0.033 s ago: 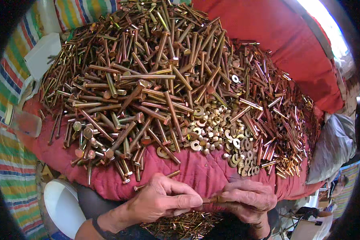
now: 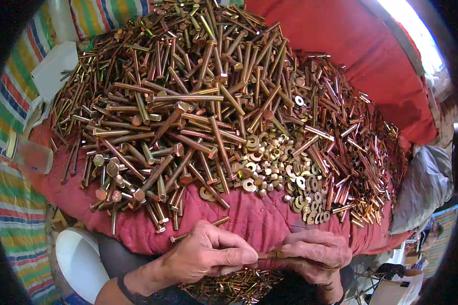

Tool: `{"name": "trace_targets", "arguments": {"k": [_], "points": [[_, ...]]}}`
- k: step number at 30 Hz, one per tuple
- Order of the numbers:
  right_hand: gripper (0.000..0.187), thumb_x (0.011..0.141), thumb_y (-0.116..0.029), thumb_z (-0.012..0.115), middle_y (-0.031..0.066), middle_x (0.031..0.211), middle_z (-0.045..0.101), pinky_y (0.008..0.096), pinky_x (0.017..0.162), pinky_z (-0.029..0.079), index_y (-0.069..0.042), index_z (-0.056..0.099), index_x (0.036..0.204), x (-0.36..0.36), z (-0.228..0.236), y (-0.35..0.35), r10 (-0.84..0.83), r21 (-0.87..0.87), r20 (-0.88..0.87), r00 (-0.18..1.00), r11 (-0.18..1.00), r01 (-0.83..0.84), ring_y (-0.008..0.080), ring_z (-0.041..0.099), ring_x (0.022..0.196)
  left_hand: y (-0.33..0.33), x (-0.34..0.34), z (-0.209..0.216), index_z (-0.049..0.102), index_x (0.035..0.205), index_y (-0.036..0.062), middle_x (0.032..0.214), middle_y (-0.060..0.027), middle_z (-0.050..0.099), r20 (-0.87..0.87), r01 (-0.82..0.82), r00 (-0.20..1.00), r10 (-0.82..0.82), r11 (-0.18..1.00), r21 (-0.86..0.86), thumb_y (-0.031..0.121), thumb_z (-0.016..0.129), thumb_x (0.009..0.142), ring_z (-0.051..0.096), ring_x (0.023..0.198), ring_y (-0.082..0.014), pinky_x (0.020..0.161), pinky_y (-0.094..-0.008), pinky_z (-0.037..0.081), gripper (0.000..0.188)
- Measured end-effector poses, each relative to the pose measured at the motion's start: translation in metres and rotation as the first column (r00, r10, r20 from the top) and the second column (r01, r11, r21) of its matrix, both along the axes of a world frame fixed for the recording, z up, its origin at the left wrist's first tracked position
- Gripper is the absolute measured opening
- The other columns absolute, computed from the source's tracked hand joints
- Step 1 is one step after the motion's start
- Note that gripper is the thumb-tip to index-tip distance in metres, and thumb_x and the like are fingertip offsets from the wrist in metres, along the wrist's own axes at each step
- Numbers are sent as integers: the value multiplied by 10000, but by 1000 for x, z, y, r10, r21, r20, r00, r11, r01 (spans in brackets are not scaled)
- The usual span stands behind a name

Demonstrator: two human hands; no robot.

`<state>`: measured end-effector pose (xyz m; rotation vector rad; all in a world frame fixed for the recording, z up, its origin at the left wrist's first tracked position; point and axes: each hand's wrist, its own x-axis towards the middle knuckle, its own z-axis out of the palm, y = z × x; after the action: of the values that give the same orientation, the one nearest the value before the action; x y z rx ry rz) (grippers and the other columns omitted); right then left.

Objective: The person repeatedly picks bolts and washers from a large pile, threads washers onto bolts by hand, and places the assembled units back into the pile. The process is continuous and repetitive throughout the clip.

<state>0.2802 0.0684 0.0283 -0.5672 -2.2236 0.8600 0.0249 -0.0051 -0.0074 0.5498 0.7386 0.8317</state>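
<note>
Low at the near edge of the cloth, my left hand point(image 2: 211, 252) pinches one end of a threaded bolt point(image 2: 263, 255) between thumb and fingers. My right hand point(image 2: 315, 253) closes its fingertips around the other end, so only a short threaded length shows between them; both ends are hidden. Behind my left hand lies a loose bolt point(image 2: 220, 222) on the red cloth point(image 2: 259, 213). A great heap of bronze-coloured hex bolts point(image 2: 173, 119) rises beyond. To its right sit small nuts or collars point(image 2: 277, 160), flat washers point(image 2: 310, 201) and slim metal sleeves point(image 2: 364, 152).
Beneath my hands is another pile of metal pieces point(image 2: 234, 287). A white basin point(image 2: 79, 259) stands at lower left, below a clear jar point(image 2: 33, 155) and a striped sheet point(image 2: 15, 203). On the right is a grey plastic bag point(image 2: 423, 183); red padding point(image 2: 341, 56) rises at the back.
</note>
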Motion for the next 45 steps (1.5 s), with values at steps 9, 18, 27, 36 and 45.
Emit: {"name": "trace_targets", "arguments": {"k": [9, 18, 27, 36, 45], "points": [[315, 784, -13, 862, 168, 965, 788, 339, 639, 631, -24, 806, 1094, 0, -2, -3, 10, -22, 2, 1000, 1000, -10, 263, 783, 769, 1, -4, -2, 778, 1053, -55, 678, 10, 595, 147, 71, 988, -56, 993, -98, 204, 737, 1024, 477, 554, -43, 485, -217, 311, 264], [346, 781, -39, 848, 151, 995, 785, 357, 688, 629, -39, 806, 1124, 8, -1, -7, -25, 21, 150, 988, 1000, 22, 281, 788, 835, -3, 4, -1, 807, 1064, -37, 761, -11, 718, -271, -14, 958, 98, 955, 296, 160, 792, 973, 573, 640, -40, 561, -233, 420, 217], [376, 811, -57, 849, 136, 1010, 771, 355, 690, 616, -50, 768, 1179, 8, 0, -12, -19, -48, 121, 992, 999, 25, 285, 782, 841, -3, 6, -4, 798, 1067, -34, 693, 35, 633, -239, 22, 970, 42, 965, 261, 171, 730, 1025, 544, 625, -39, 546, -254, 411, 220], [212, 974, -254, 727, 79, 759, 653, 390, 591, 499, -52, 704, 914, 1, 0, -22, -158, -241, 283, 946, 943, 229, 251, 674, 677, -5, 14, -3, 778, 994, -15, 811, -148, 751, -484, 149, 738, 471, 586, 797, 134, 821, 921, 738, 677, -219, 592, -330, 551, 171], [245, 927, -212, 778, 86, 790, 702, 350, 604, 527, 23, 722, 964, -3, 1, -12, -200, -223, 111, 974, 950, 220, 211, 694, 681, 0, 13, -7, 805, 981, -27, 855, -148, 795, -419, -14, 790, 447, 698, 716, 106, 807, 926, 786, 746, -214, 676, -324, 607, 144]]}}
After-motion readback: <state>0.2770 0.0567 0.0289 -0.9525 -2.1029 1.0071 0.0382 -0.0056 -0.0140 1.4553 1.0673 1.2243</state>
